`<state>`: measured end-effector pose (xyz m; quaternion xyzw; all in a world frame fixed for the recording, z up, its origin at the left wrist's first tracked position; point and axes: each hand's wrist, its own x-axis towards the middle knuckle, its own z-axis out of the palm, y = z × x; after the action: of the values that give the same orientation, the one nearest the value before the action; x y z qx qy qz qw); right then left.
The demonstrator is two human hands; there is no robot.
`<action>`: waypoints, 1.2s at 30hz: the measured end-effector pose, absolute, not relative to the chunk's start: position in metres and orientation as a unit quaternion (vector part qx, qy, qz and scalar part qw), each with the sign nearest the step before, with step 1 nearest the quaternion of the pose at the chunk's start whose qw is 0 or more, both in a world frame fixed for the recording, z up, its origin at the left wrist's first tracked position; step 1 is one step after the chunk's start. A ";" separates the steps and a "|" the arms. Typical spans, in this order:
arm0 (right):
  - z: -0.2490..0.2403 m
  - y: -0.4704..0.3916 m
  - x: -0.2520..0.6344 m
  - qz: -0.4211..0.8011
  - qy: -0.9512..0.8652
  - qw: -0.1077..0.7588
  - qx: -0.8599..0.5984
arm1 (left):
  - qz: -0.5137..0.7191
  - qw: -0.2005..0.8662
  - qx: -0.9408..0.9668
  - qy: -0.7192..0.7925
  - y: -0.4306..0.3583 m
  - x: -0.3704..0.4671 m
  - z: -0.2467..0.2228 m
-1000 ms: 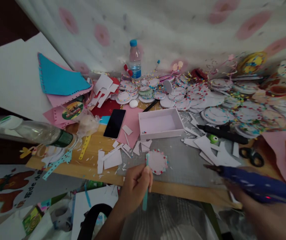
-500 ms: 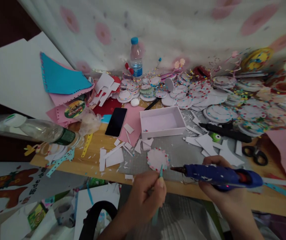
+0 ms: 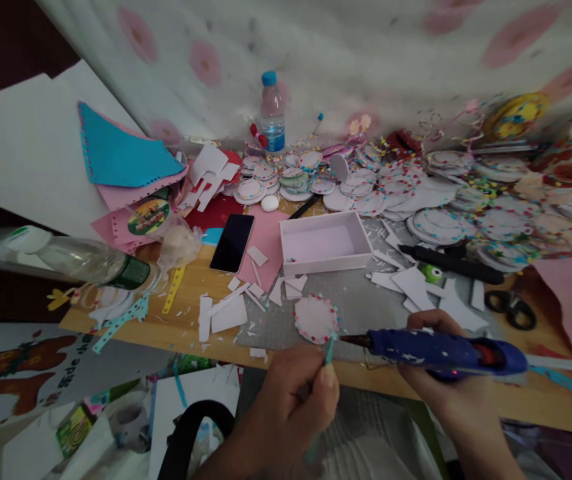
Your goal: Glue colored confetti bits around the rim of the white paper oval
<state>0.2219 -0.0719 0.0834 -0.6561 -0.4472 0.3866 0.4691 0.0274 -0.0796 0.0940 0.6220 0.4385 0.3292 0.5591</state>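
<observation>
My left hand (image 3: 299,400) is closed in a pinch on a thin teal strip (image 3: 329,351), whose upper end is at the lower right edge of a round white disc (image 3: 316,319). Small red and blue bits line the disc's rim. My right hand (image 3: 441,380) is wrapped round a blue glue gun (image 3: 416,348) with a white stick out of its back. The gun's dark tip points left, close to the strip's end. Whether tip and strip touch is hard to tell.
Behind the disc stands an open white box (image 3: 326,243), with a phone (image 3: 233,243) to its left. Paper scraps (image 3: 229,313) lie around. Black scissors (image 3: 511,309) are at right, a large bottle (image 3: 86,257) at left. Decorated discs (image 3: 439,225) are piled at the back.
My left hand has shifted slightly right with the teal strip, whose end moved from over the disc to its right edge. The glue gun has hardly moved.
</observation>
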 end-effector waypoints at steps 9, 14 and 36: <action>0.082 -0.073 0.222 0.392 -0.447 0.468 -0.654 | 0.327 0.558 0.626 0.435 -0.079 0.026 0.093; 0.081 -0.073 0.222 0.386 -0.448 0.468 -0.657 | 0.322 0.555 0.629 0.439 -0.080 0.025 0.093; 0.080 -0.073 0.223 0.399 -0.436 0.478 -0.650 | 0.323 0.558 0.629 0.435 -0.079 0.028 0.094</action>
<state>0.2229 -0.0729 0.0803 -0.6498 -0.4360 0.3992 0.4779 0.0277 -0.0794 0.0940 0.6290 0.4347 0.3228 0.5579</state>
